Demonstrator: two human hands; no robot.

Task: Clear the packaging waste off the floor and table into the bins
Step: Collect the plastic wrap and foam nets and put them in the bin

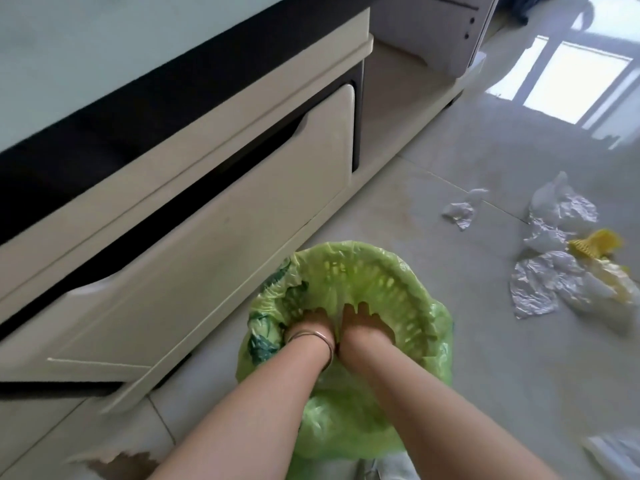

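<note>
A round bin lined with a thin green plastic bag [349, 268] stands on the floor next to a cream cabinet. Both my hands reach down inside it, side by side. My left hand [313, 322], with a metal bangle on the wrist, presses on the green liner, fingers spread. My right hand [363, 323] presses beside it in the same way. Crumpled clear and silvery wrappers [554, 271] with a yellow piece [595, 242] lie on the tiles to the right. A smaller scrap of wrapper [460, 211] lies nearer the cabinet.
A cream cabinet with a drawer [214, 244] and dark top runs along the left. Glossy floor tiles [485, 341] stretch to the right. A torn brown piece [117, 462] lies at the bottom left, and a white sheet [616, 452] at the bottom right.
</note>
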